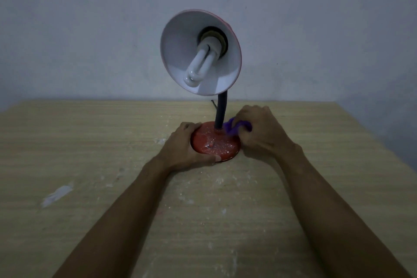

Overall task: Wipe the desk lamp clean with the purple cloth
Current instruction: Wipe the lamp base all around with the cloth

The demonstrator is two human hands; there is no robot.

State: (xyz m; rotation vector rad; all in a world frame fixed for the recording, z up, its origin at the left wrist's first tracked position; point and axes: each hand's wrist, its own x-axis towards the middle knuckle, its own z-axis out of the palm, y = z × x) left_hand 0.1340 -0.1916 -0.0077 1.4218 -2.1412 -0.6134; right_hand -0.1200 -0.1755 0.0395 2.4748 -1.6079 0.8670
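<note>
The desk lamp stands upright mid-table: a round red base (214, 142) flecked with white specks, a black neck (220, 111), and a white-lined shade (200, 52) with a folded tube bulb (199, 64) facing me. My left hand (184, 148) clasps the base's left and front rim. My right hand (259, 132) is shut on the bunched purple cloth (234, 127), which presses against the right rear of the base beside the neck. Most of the cloth is hidden under my fingers.
The light wooden table (90, 142) carries white smears and flakes, with a larger white patch (56, 195) at the left. A plain grey wall (90, 29) rises right behind the table's far edge. The table's right edge (370, 133) lies close to my right arm.
</note>
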